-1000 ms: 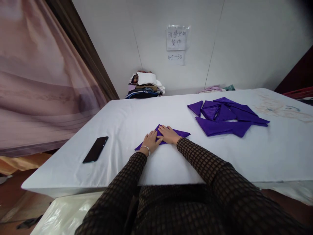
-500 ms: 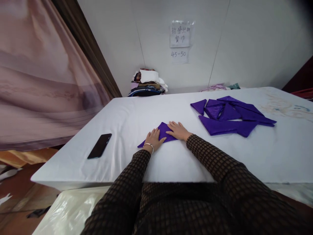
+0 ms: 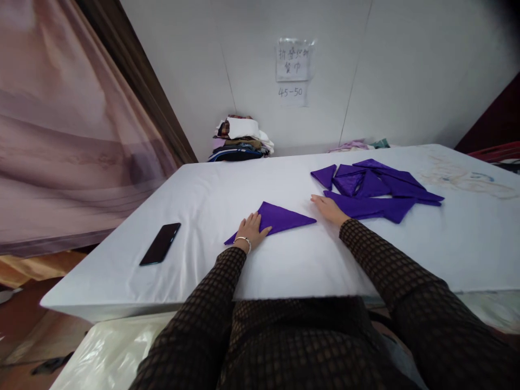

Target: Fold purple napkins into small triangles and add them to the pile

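A purple cloth napkin (image 3: 280,218), folded into a long flat triangle, lies on the white-covered table (image 3: 284,271). My left hand (image 3: 251,230), with a bracelet at the wrist, rests flat on its left half, fingers spread. My right hand (image 3: 330,210) is off the napkin, just beyond its right tip, with the fingers stretched out and nothing visible in them. It is close to the left end of a folded purple napkin (image 3: 369,207) at the front of a group. Behind that one lie several more folded purple napkins (image 3: 374,184), partly overlapping.
A black phone (image 3: 160,244) lies on the table's left side. At the back stands a stack of folded clothes (image 3: 241,138) against the wall. Pink curtains (image 3: 73,130) hang at the left, and a plastic-wrapped white surface (image 3: 114,352) is below the table's front edge.
My right hand has lifted off the triangular napkin and moved right, towards the other napkins, uncovering the right tip. My left hand stays on the napkin. The view has shifted slightly.
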Motion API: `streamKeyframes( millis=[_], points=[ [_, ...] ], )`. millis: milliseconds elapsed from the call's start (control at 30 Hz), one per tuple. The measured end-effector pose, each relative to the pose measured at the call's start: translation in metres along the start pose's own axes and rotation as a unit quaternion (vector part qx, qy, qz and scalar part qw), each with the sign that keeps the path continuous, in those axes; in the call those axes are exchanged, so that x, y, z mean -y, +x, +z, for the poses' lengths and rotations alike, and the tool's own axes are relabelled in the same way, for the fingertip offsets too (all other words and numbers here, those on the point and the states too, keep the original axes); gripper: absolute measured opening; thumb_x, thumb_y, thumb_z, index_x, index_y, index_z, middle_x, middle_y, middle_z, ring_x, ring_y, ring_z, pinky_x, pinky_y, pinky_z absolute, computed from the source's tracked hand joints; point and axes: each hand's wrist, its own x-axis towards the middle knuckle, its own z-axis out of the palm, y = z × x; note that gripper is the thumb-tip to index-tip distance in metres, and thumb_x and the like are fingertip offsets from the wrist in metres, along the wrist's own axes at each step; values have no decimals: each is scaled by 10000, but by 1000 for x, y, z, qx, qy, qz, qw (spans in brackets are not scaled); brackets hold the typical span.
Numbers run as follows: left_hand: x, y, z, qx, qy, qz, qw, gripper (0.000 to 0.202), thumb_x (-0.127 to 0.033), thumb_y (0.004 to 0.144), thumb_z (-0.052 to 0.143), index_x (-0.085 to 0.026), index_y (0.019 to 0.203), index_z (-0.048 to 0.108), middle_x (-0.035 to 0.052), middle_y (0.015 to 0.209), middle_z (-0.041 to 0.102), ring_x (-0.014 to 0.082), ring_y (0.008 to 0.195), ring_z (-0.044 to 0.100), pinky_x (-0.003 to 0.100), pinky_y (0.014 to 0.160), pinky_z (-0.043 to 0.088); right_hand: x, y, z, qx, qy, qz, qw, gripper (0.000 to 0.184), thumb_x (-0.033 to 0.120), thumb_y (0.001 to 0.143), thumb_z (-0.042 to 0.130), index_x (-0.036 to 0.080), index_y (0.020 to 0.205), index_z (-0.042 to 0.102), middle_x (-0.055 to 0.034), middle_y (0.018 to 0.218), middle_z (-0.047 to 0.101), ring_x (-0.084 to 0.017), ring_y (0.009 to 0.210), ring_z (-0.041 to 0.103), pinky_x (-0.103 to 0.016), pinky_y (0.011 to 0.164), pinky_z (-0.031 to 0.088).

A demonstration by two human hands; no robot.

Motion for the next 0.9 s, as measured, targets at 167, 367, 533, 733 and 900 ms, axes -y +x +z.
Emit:
streamKeyframes(
  millis=[167,367,533,733,900],
  points=[
    [-2,-1,-2,5,21,-3,1000,742,-618,881,224,-122,1430,280,96,1526,220,237,1412,153,433,1137,145,-1,-26,-12,10,88,-8,996,401,446,819,512,162,1047,681,-75,995,712,-229,919,652,-353,847,485],
    [-3,-1,-3,-4,20,0,1000,717,-614,882,239,-144,1419,306,95,1520,240,239,1409,167,434,1131,159,3,-40,2,29,4,-98,995,256,362,738,631,175,890,716,-86,984,688,-230,937,617,-348,872,455],
    [-2,-1,-3,0,19,-3,1000,729,-617,879,239,-131,1420,303,102,1520,237,244,1408,170,438,1133,156,2,-37,14,26,-8,-79,997,118,286,733,630,194,783,685,-93,1175,622,-238,1090,554,-372,951,399],
    [-3,-2,-3,1,16,-5,1000,726,-612,880,243,-134,1424,293,102,1521,235,241,1409,166,431,1136,146,-1,-41,18,11,39,-63,997,113,316,759,608,202,761,611,-93,1284,555,-221,1177,503,-379,1001,350],
    [-3,-2,-3,3,17,-7,1000,734,-613,880,241,-126,1427,286,100,1523,229,240,1410,160,437,1137,146,-1,-42,16,30,-31,-47,998,161,339,807,559,203,735,606,-96,1330,518,-255,1316,352,-441,1054,269]
  ],
)
